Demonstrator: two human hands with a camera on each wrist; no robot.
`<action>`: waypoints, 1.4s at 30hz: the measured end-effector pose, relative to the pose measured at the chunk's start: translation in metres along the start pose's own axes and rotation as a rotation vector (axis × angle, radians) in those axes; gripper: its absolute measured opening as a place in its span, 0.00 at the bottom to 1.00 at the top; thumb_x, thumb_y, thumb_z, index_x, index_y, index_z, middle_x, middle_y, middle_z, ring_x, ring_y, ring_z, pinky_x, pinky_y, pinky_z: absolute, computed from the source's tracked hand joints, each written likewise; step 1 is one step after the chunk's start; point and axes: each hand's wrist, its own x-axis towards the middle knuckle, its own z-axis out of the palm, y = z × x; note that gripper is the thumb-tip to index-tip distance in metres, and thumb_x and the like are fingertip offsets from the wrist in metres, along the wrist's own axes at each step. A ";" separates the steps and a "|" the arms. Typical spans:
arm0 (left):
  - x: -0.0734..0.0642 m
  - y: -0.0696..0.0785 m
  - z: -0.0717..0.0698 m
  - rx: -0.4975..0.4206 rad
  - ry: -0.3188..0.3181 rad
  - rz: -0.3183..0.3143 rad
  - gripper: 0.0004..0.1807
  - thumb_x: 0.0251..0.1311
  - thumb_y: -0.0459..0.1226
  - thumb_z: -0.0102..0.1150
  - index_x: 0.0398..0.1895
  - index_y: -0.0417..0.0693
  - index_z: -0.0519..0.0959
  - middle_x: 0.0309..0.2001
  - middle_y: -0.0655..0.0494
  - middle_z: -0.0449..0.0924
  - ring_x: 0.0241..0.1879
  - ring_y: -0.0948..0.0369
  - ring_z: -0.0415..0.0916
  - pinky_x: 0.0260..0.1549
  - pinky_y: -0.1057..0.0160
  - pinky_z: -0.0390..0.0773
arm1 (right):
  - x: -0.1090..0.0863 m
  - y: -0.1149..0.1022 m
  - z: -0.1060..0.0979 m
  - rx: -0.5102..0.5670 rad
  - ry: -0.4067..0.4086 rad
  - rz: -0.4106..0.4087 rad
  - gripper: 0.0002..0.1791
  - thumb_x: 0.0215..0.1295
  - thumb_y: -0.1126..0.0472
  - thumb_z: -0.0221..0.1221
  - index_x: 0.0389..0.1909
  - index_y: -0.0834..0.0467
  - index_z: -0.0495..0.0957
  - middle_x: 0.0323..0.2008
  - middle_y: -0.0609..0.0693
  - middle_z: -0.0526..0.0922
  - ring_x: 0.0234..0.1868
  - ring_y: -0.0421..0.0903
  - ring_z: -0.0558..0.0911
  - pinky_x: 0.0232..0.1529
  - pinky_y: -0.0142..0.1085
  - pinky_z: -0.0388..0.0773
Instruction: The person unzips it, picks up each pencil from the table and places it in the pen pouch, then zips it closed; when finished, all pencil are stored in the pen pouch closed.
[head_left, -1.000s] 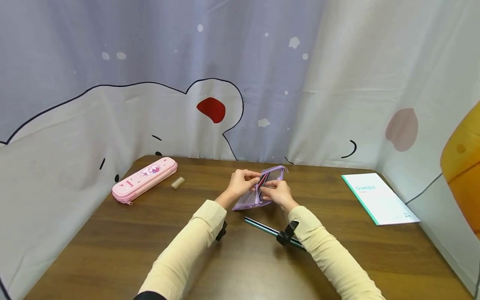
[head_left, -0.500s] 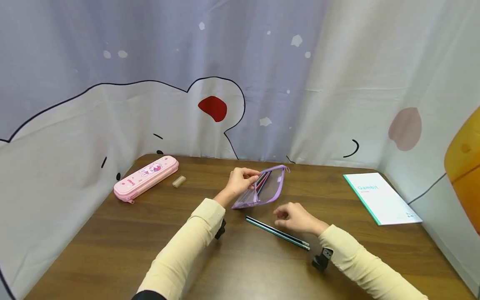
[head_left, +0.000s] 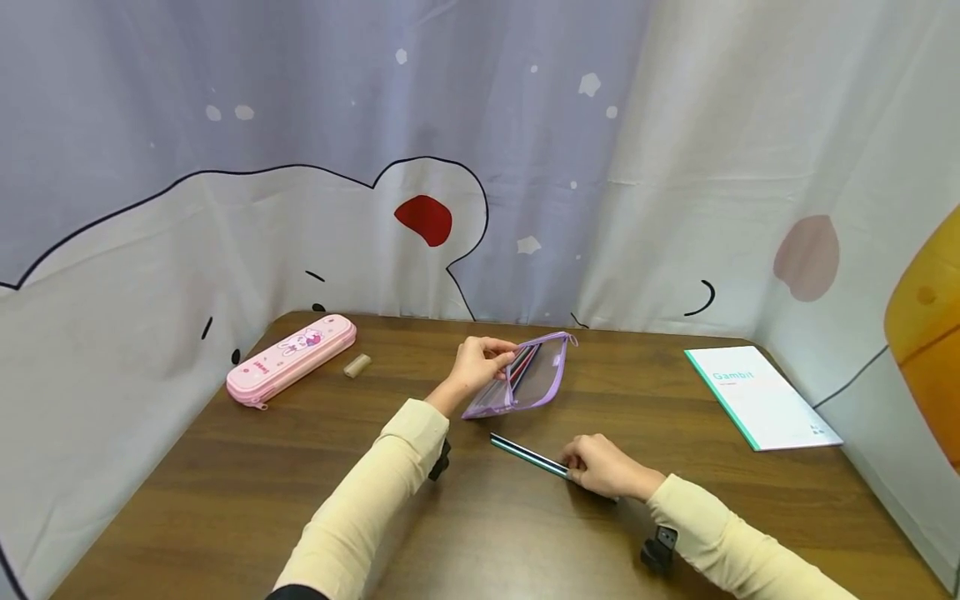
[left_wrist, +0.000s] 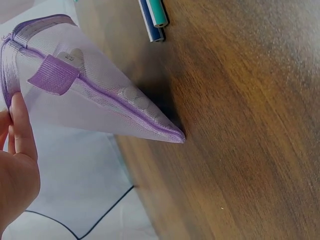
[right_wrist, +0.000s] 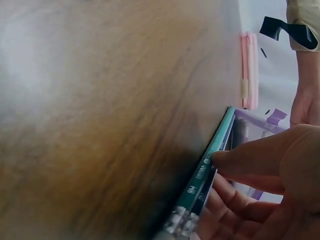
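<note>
My left hand (head_left: 474, 365) pinches the rim of a purple-trimmed mesh zip pouch (head_left: 547, 382), which stands tilted with its mouth open. Several pencils (head_left: 523, 367), one of them red, lie inside it. In the left wrist view the fingers hold the pouch's purple edge (left_wrist: 42, 21). Closer to me, two pencils (head_left: 525, 454), one green and one dark blue, lie side by side on the table. My right hand (head_left: 606, 467) grips them near their eraser ends. In the right wrist view its thumb presses on the green pencil (right_wrist: 200, 172), with curled fingers beside the dark blue pencil (right_wrist: 201, 197).
A pink pencil case (head_left: 291, 360) lies at the back left of the wooden table (head_left: 420, 542), with a beige eraser (head_left: 357, 366) beside it. At the right lies a white booklet (head_left: 761, 398) with a green spine. A printed curtain (head_left: 540, 167) hangs behind.
My right hand has left the pouch, come toward me and to the right, and taken hold of the two pencils. The left hand keeps holding the pouch in place.
</note>
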 end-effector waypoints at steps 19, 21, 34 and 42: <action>0.001 0.008 -0.001 -0.022 0.037 -0.026 0.10 0.53 0.30 0.57 0.39 0.36 0.80 0.33 0.39 0.82 0.18 0.68 0.74 0.21 0.67 0.81 | -0.014 0.030 -0.034 0.041 0.020 0.183 0.08 0.44 0.72 0.57 0.28 0.64 0.78 0.15 0.43 0.74 0.17 0.31 0.66 0.20 0.24 0.65; 0.002 0.008 0.000 -0.024 0.036 -0.028 0.10 0.53 0.29 0.57 0.39 0.36 0.80 0.33 0.40 0.82 0.18 0.69 0.74 0.21 0.68 0.80 | -0.018 0.037 -0.040 0.114 0.034 0.260 0.13 0.45 0.72 0.58 0.36 0.67 0.78 0.17 0.46 0.78 0.18 0.33 0.70 0.20 0.26 0.68; 0.004 -0.003 -0.001 -0.087 0.040 -0.032 0.11 0.53 0.29 0.56 0.40 0.33 0.79 0.35 0.34 0.80 0.19 0.66 0.76 0.23 0.66 0.81 | 0.017 0.028 -0.057 0.726 0.154 0.390 0.25 0.54 0.71 0.55 0.54 0.73 0.64 0.27 0.54 0.82 0.20 0.39 0.78 0.26 0.41 0.81; 0.003 0.001 0.002 -0.098 0.017 -0.027 0.12 0.53 0.29 0.56 0.41 0.32 0.78 0.34 0.34 0.80 0.17 0.69 0.74 0.24 0.63 0.82 | 0.060 0.012 -0.043 0.906 0.247 0.542 0.25 0.53 0.71 0.56 0.54 0.72 0.64 0.21 0.46 0.77 0.19 0.37 0.75 0.24 0.29 0.79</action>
